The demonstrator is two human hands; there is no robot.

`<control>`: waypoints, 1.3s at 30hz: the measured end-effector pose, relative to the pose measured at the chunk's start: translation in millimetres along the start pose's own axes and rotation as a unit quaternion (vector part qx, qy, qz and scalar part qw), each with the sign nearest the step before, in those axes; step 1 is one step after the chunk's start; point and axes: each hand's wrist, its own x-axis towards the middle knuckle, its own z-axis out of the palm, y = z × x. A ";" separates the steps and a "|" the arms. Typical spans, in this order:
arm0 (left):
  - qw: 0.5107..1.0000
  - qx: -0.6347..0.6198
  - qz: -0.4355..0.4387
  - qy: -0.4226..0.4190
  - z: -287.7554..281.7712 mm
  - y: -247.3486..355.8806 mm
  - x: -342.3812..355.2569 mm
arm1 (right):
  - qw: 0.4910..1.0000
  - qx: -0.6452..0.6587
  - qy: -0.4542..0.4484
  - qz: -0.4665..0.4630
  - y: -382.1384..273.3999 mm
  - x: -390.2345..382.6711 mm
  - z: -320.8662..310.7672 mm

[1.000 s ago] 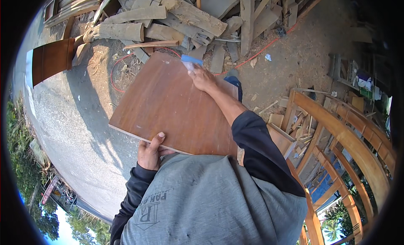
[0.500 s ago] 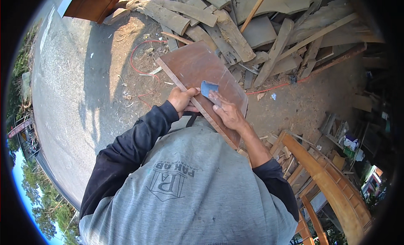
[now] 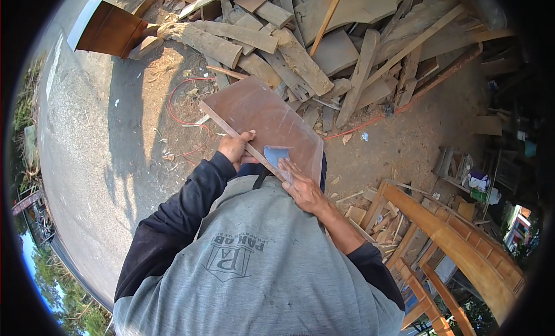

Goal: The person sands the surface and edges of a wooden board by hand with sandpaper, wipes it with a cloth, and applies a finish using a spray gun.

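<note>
A flat reddish-brown wooden board [image 3: 263, 113] lies tilted in front of my body, its far corner toward the wood pile. My left hand [image 3: 235, 149] is closed around the board's left edge, thumb on top and fingers underneath. A blue-grey sheet of sandpaper [image 3: 278, 155] rests on the board near that edge, its far end curling up. My right hand [image 3: 305, 188] presses the sandpaper down on the board's near part, fingers stretched over the sheet. Part of the sandpaper is hidden under those fingers. Pale scuffs and dust show on the board's face.
Scrap planks [image 3: 303, 61] are heaped beyond the board. A red cord [image 3: 171, 108] winds over the dirt ground. At the right stands a varnished wooden frame [image 3: 445, 238] with offcuts beside it. A brown wooden piece [image 3: 110, 30] stands at the far left by the pavement.
My right hand and the sandpaper have slid along the board toward me. The curled end of the sheet leans differently. My left hand keeps its grip, and the whole view has shifted slightly.
</note>
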 end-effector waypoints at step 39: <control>0.910 0.226 0.345 -0.048 -3.0 26.2 80.6 | 0.777 0.540 0.314 0.076 30.4 -180.2 -198.6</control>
